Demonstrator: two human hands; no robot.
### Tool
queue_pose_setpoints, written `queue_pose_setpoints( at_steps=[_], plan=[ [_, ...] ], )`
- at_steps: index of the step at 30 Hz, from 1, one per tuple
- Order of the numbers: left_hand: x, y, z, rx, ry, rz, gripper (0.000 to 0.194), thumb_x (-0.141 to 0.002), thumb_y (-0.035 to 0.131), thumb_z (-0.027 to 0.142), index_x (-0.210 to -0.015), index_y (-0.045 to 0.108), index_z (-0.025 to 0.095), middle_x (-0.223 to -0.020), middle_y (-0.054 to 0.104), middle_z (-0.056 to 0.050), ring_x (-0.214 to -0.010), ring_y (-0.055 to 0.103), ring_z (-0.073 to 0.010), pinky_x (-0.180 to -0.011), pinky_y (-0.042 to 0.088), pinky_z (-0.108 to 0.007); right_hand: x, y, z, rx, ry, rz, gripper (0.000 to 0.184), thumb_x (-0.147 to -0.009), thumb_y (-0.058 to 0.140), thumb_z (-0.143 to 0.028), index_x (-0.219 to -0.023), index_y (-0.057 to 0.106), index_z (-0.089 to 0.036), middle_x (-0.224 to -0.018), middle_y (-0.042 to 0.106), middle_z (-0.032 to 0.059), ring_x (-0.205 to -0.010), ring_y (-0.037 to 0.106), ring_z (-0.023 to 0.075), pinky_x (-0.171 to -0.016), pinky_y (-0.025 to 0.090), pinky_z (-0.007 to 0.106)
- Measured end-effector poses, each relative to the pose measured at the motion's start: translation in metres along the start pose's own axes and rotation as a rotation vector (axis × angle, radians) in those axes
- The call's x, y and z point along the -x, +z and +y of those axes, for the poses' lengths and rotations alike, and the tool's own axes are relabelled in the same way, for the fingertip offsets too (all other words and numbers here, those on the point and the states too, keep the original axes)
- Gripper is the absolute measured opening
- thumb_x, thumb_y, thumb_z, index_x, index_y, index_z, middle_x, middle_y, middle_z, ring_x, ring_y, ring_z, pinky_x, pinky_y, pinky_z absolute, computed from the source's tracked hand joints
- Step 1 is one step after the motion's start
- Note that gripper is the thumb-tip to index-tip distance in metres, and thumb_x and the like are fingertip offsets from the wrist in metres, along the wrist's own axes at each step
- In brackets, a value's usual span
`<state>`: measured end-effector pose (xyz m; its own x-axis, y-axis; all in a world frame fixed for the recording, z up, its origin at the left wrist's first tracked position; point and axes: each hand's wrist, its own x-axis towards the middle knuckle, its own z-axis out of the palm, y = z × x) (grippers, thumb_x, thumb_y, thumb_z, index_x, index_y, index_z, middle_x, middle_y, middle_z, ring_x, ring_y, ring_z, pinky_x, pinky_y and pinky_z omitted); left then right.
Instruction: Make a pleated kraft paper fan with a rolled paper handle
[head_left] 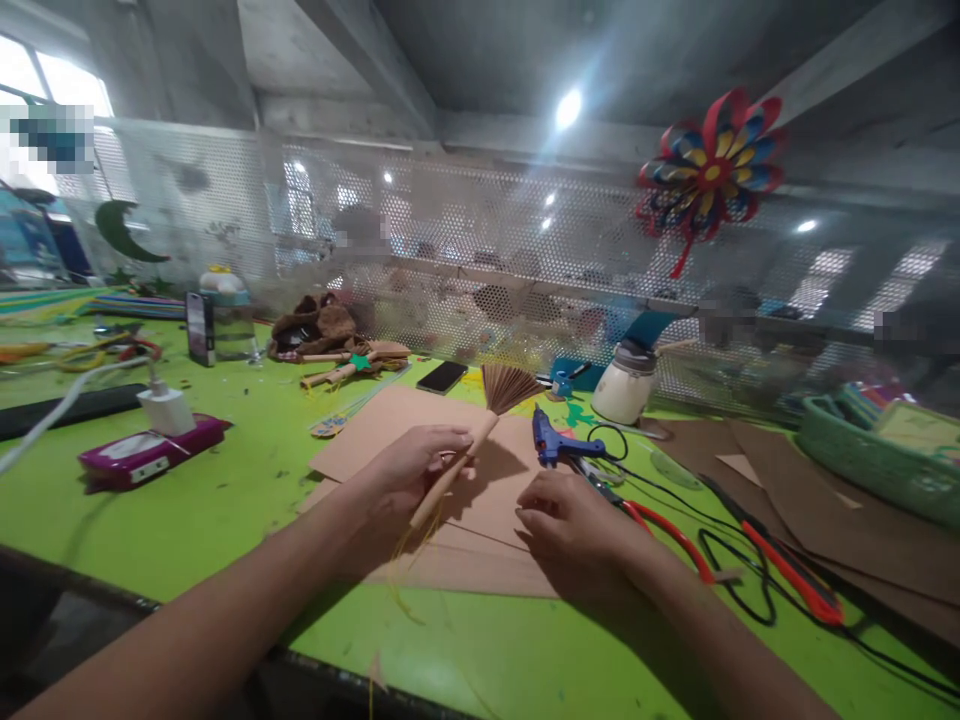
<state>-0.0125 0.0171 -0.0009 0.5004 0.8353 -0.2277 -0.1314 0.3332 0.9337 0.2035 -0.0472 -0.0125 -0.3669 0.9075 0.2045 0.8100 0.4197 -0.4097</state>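
My left hand [424, 460] is closed around the rolled brown paper handle [439, 490] of a small paper broom. Its pleated dark brown fan [510, 388] spreads at the far end, pointing away from me. Thin yellow strands [401, 585] trail from the near end of the handle. Over the right side of the brown paper sheets [480, 575], my right hand [566, 510] has its fingers curled in and thumb near the index finger; whether anything is between them is hidden. Just beyond it lies a blue glue gun [562, 443].
Red-handled pliers [675, 535], a red cutter knife [795, 575] and a black cord lie at right. A white jar [624, 385], a phone [442, 377] and a green basket [877, 470] stand or lie farther back. A purple power strip [150, 455] sits at left.
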Motion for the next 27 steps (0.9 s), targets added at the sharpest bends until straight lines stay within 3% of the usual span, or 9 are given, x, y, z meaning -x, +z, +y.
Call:
queue_pose_setpoints(
  at_steps=[4, 10, 14, 18, 23, 27],
  plan=[
    [-0.001, -0.004, 0.002, 0.159, -0.145, -0.053, 0.020, -0.075, 0.063, 0.033, -0.074, 0.059, 0.013, -0.060, 0.057, -0.002, -0.045, 0.050, -0.0140, -0.047, 0.051, -0.033, 0.001, 0.002, 0.001, -0.006, -0.017, 0.024, 0.027, -0.087, 0.049, -0.022, -0.065, 0.065, -0.017, -0.080, 0.066, 0.0048, -0.077, 0.054, 0.0172, -0.069, 0.036, 0.027],
    [-0.003, -0.007, 0.009, 0.201, 0.052, 0.005, 0.006, -0.078, 0.061, 0.012, -0.083, 0.057, 0.014, -0.066, 0.062, -0.003, -0.055, 0.057, -0.0095, -0.053, 0.048, -0.018, 0.001, 0.008, 0.006, -0.042, -0.008, 0.030, 0.024, -0.087, 0.050, -0.024, -0.071, 0.067, -0.018, -0.084, 0.065, 0.0042, -0.082, 0.056, 0.0172, -0.073, 0.038, 0.026],
    [0.000, -0.007, 0.013, 0.172, 0.152, 0.034, 0.013, -0.081, 0.059, 0.008, -0.093, 0.058, 0.014, -0.077, 0.067, -0.006, -0.062, 0.061, -0.0106, -0.060, 0.051, -0.021, 0.002, 0.012, 0.009, -0.065, 0.003, 0.045, 0.021, -0.087, 0.051, -0.025, -0.077, 0.069, -0.019, -0.087, 0.065, 0.0040, -0.085, 0.057, 0.0175, -0.077, 0.038, 0.026],
    [0.003, -0.009, 0.020, 0.104, 0.221, 0.113, 0.006, -0.084, 0.058, 0.013, -0.091, 0.058, 0.015, -0.085, 0.068, -0.008, -0.070, 0.064, -0.0135, -0.066, 0.054, -0.027, 0.001, 0.015, 0.009, -0.076, 0.003, 0.061, 0.022, -0.087, 0.051, -0.024, -0.078, 0.070, -0.019, -0.086, 0.066, 0.0042, -0.084, 0.058, 0.0179, -0.078, 0.039, 0.027],
    [-0.007, -0.040, 0.037, -0.047, 0.230, 0.247, 0.007, -0.083, 0.062, 0.019, -0.087, 0.060, 0.014, -0.075, 0.066, -0.005, -0.059, 0.060, -0.0121, -0.055, 0.051, -0.025, 0.000, 0.017, 0.010, -0.085, -0.010, 0.068, 0.021, -0.087, 0.051, -0.022, -0.078, 0.069, -0.019, -0.087, 0.066, 0.0039, -0.083, 0.059, 0.0170, -0.075, 0.041, 0.025],
    [-0.016, -0.073, 0.038, -0.204, 0.209, 0.450, 0.013, -0.083, 0.061, 0.025, -0.074, 0.056, 0.016, -0.064, 0.061, -0.004, -0.049, 0.055, -0.0108, -0.048, 0.046, -0.023, 0.001, 0.019, 0.010, -0.082, -0.007, 0.082, 0.020, -0.086, 0.052, -0.021, -0.075, 0.067, -0.019, -0.084, 0.065, 0.0047, -0.081, 0.058, 0.0178, -0.075, 0.040, 0.027]
  ],
)
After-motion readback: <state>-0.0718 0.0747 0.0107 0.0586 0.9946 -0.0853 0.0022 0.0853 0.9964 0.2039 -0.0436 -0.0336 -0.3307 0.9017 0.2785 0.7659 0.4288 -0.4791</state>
